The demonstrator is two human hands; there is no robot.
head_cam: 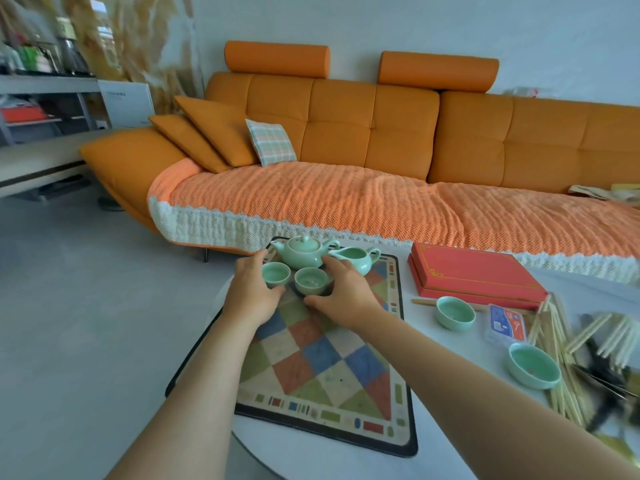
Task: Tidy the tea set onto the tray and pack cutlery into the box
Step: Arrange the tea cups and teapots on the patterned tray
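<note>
Two teacups stand upright, mouths up, at the far end of the chequered tray [332, 372], just in front of the teapot [300, 253]. Being round, they have no long axis. The right hand [346, 294] curves thumb and fingers round the right teacup [311, 280], touching it. The left hand [251, 292] lies against the left teacup [275, 274]; whether it actually grips cannot be told.

The step looks like seating both cups side by side. It would go best with each kept level, lowered flat onto the tray and released without knocking the teapot or the other cup.

Right of the teapot, the pitcher [358, 261] lies crosswise, spout pointing left and handle right. The tray's long axis runs away from the person toward the sofa [346, 133].

Off the tray to the right, two loose teacups [454, 312] wait on the white table [433, 393], near the shut red box [474, 271] and scattered chopsticks [554, 337].
</note>
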